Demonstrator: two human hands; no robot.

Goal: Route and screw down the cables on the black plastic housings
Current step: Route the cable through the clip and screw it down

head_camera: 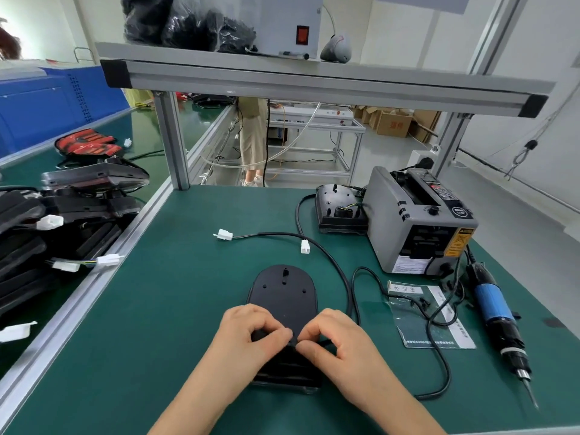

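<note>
A black plastic housing [284, 293] lies flat on the green mat in front of me, rounded end away from me. My left hand [251, 334] and my right hand [335, 337] meet over its near half, fingers curled, pinching the black cable [340, 271] where it enters the housing. That cable arcs away to two white connectors [223, 234] [305, 246]. What lies under my fingertips is hidden. A second black housing [340, 211] with its own cable stands farther back on the right.
A grey tape dispenser [417, 221] stands at the right. A blue electric screwdriver [499, 321] lies by the right edge, beside a clear bag [430, 315] of small black parts. Stacked black housings [62, 215] fill the conveyor at left. An aluminium post [172, 139] carries the shelf.
</note>
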